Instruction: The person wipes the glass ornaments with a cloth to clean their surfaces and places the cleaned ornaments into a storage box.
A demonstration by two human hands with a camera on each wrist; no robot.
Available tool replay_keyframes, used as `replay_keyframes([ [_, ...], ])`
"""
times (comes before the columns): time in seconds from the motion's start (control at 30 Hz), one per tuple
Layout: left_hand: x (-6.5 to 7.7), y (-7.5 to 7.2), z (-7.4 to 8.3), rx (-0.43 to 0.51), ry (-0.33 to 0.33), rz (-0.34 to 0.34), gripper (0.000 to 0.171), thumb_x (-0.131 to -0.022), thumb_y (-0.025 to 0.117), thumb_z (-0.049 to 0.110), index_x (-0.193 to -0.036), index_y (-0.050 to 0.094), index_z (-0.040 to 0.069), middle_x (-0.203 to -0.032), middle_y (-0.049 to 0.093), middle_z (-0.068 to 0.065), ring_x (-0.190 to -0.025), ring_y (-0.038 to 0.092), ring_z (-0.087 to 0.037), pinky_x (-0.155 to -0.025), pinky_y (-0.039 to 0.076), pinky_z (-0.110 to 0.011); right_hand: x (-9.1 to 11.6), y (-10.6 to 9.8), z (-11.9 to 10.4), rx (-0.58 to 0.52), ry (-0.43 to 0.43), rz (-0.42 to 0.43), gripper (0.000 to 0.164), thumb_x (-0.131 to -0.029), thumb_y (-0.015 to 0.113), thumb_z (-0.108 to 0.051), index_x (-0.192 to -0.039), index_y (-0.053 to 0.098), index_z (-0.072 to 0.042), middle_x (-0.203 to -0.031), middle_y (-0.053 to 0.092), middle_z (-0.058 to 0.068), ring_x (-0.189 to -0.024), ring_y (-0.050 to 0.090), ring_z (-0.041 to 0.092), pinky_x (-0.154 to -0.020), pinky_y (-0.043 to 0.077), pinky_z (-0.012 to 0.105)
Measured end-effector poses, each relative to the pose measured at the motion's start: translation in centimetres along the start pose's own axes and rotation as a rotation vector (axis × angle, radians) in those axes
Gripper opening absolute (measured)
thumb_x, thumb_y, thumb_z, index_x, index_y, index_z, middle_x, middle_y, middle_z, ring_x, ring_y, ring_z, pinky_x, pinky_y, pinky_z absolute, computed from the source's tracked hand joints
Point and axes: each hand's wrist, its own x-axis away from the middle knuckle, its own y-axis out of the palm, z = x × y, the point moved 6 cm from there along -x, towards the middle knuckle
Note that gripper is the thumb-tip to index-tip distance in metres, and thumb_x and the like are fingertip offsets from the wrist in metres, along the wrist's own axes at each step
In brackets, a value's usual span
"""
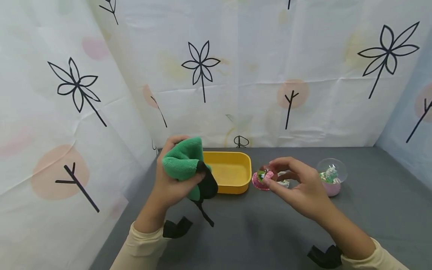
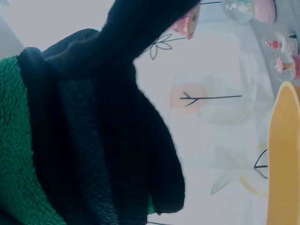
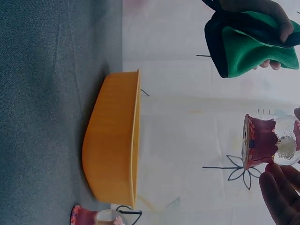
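Observation:
A thick green fleecy cloth [image 1: 183,159] with black trim and a dangling black strap is bunched up in my left hand [image 1: 168,187]. The thumb presses over its black edge, and the cloth fills much of the left wrist view. My right hand [image 1: 302,183] holds a small snow globe [image 3: 262,140] with a dark pink base in its fingertips. In the right wrist view that globe is raised off the table. Its base and part of the clear dome show there, and fingers cover the rest.
Between the hands, farther back, stands a yellow rectangular tub [image 1: 231,170] on the grey table [image 1: 243,232]. Right of it are more snow globes: a large pink-based one [image 1: 330,178], a white one [image 2: 286,44] and a red-based one [image 3: 86,215]. A patterned white cloth [image 1: 256,75] hangs behind.

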Motion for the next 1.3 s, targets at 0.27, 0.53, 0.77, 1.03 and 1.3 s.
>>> replay_keyframes([
  [0.27,-0.7,-1.4,0.7,0.031,0.008,-0.018,0.067,-0.067,0.081,-0.009,-0.127,0.051,-0.015,-0.106,0.065,0.003,-0.085,0.063,-0.015,-0.08,0.055,-0.026,-0.6,0.5,-0.6,0.083,-0.016,0.014,0.047,-0.078,0.091,0.005,-0.118,0.071,-0.01,-0.106,0.076,-0.003,-0.09,0.071,0.005,-0.074,0.064,0.023],
  [0.53,-1.0,-2.2,1.7,0.046,0.053,-0.017,0.066,-0.066,0.078,-0.012,-0.126,0.051,-0.017,-0.116,0.063,0.003,-0.087,0.062,-0.014,-0.08,0.054,-0.023,-2.3,1.9,0.1,0.082,0.086,-0.052,0.04,-0.088,0.087,-0.008,-0.123,0.07,-0.016,-0.106,0.076,-0.003,-0.092,0.073,0.01,-0.078,0.065,0.029],
  [0.77,-1.5,-3.6,2.8,0.141,0.127,0.028,0.064,-0.064,0.075,-0.017,-0.123,0.05,-0.024,-0.111,0.068,-0.003,-0.083,0.067,-0.015,-0.079,0.057,-0.024,-4.9,4.8,2.7,0.045,0.232,-0.145,0.039,-0.093,0.084,-0.024,-0.127,0.069,-0.013,-0.111,0.076,0.004,-0.093,0.075,0.018,-0.082,0.065,0.035],
  [1.03,-1.5,-3.8,3.1,0.192,0.136,-0.008,0.064,-0.065,0.075,-0.019,-0.123,0.048,-0.024,-0.104,0.069,-0.006,-0.083,0.069,-0.018,-0.078,0.059,-0.025,-5.7,9.1,6.7,0.105,0.351,-0.255,0.039,-0.095,0.081,-0.028,-0.128,0.068,-0.011,-0.115,0.074,0.008,-0.103,0.074,0.025,-0.081,0.064,0.04],
  [1.3,-1.3,-3.7,3.2,0.225,0.125,-0.027,0.064,-0.065,0.074,-0.02,-0.124,0.048,-0.023,-0.101,0.07,-0.007,-0.083,0.069,-0.019,-0.078,0.06,-0.026,-5.0,11.3,9.0,0.175,0.376,-0.348,0.032,-0.095,0.079,-0.028,-0.12,0.073,-0.009,-0.11,0.075,0.005,-0.104,0.072,0.027,-0.08,0.063,0.038],
])
